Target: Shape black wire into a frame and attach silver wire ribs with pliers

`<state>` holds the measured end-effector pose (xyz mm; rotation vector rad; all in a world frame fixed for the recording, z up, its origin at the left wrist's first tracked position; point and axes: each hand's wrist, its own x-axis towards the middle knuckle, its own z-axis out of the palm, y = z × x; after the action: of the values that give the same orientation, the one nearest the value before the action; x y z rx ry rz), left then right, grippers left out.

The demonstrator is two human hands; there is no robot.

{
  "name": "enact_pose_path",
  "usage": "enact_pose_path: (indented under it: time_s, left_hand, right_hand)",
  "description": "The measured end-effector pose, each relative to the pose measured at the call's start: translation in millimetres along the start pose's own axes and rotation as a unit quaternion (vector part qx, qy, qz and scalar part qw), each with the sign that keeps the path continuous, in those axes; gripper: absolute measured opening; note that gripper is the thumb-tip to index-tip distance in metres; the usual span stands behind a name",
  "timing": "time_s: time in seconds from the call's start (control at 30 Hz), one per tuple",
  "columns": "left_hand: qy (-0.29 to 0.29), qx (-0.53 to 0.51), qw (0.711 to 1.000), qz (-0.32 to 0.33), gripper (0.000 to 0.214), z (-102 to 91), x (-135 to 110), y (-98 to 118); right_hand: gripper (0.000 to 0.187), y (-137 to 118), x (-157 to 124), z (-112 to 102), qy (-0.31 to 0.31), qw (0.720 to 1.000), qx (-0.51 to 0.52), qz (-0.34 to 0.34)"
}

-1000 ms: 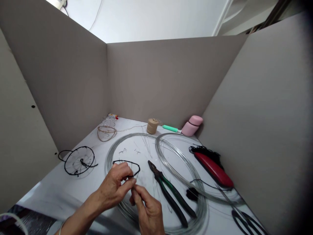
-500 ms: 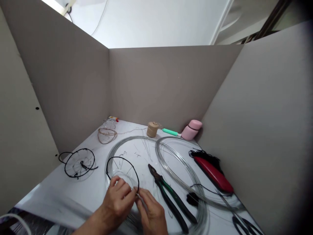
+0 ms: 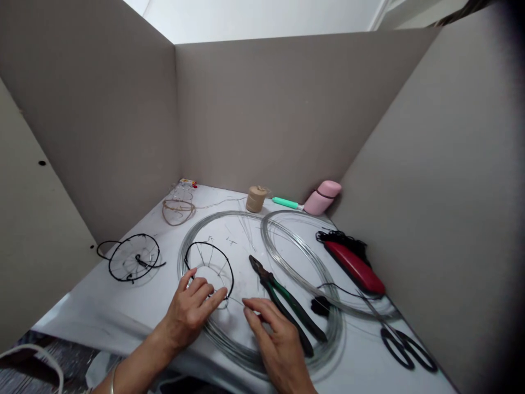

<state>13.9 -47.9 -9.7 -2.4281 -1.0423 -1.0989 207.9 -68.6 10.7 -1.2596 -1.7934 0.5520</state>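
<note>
The frame (image 3: 209, 266), a black ring with thin wire spokes, lies on the counter (image 3: 135, 306) inside the coil (image 3: 221, 214), just left of the pliers (image 3: 287, 303). My left hand (image 3: 192, 309) rests on its near rim, and I cannot tell whether this grip pinches the rim or only touches it; my right hand (image 3: 274, 334) lies open beside the pliers, holding nothing. I judge the frame very light, springy and easily bent: take it by the black rim, never by the spokes.

The left hand (image 3: 192, 309) extends from the lower left with fingers loosely spread and a little bent, and the right hand (image 3: 274, 339) is just beside it, apparently palm down, fingers stretched forward, not closed.
</note>
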Motion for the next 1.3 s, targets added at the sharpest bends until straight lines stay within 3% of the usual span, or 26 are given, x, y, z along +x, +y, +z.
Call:
enact_pose_path:
  time_s: [0.13, 0.23, 0.4, 0.57, 0.67, 0.77, 0.87, 0.97, 1.07, 1.17, 1.3]
  left_hand:
    - [-0.002, 0.019, 1.000, -0.001, 0.030, 2.6, 2.5, -7.9]
    - [-0.017, 0.031, 0.999, -0.001, 0.029, 3.0, 5.0, -9.3]
    - [0.002, 0.037, 0.999, -0.021, 0.017, 5.1, 10.6, -1.8]
    - [0.031, 0.003, 0.997, -0.075, 0.010, 6.8, 16.2, 10.3]
    - [0.022, -0.022, 0.993, -0.116, 0.009, 7.4, 17.3, 16.0]
    - [0.030, -0.024, 0.990, -0.133, 0.007, 10.1, 16.4, 19.6]
    - [0.051, -0.017, 0.989, -0.135, 0.008, 13.9, 15.3, 21.5]
    - [0.054, -0.008, 0.989, -0.137, 0.008, 15.4, 16.3, 22.3]
    - [0.045, -0.006, 0.989, -0.140, 0.008, 14.6, 18.8, 22.7]
    - [0.059, -0.006, 0.990, -0.129, 0.009, 14.6, 19.4, 22.7]
    - [0.103, 0.005, 0.989, -0.101, 0.012, 17.1, 15.4, 22.4]
  right_hand:
    - [0.020, -2.5, 3.9, 11.7, -0.015, 1.000, 0.008, -0.024]
    - [0.019, -0.4, 5.2, 8.2, 0.008, 1.000, -0.001, -0.027]
    - [0.019, -2.4, 12.9, -0.5, 0.018, 0.999, -0.017, -0.030]
    - [0.015, -12.3, 19.0, 17.2, 0.005, 0.996, -0.038, -0.083]
    - [0.015, -6.6, 18.5, 16.1, 0.044, 0.990, -0.077, -0.106]
    - [0.018, 19.1, 15.0, -6.6, 0.112, 0.963, -0.214, -0.121]
    - [0.022, 54.1, 9.2, -35.3, 0.099, 0.908, -0.402, -0.066]
    - [0.022, 78.1, 2.2, -50.5, 0.003, 0.890, -0.456, -0.015]
    - [0.021, 86.7, -2.2, -50.5, -0.056, 0.883, -0.465, -0.024]
    - [0.023, 88.3, -0.9, -47.2, -0.071, 0.880, -0.468, -0.024]
    - [0.026, 79.7, 6.2, -55.5, -0.036, 0.919, -0.387, 0.066]
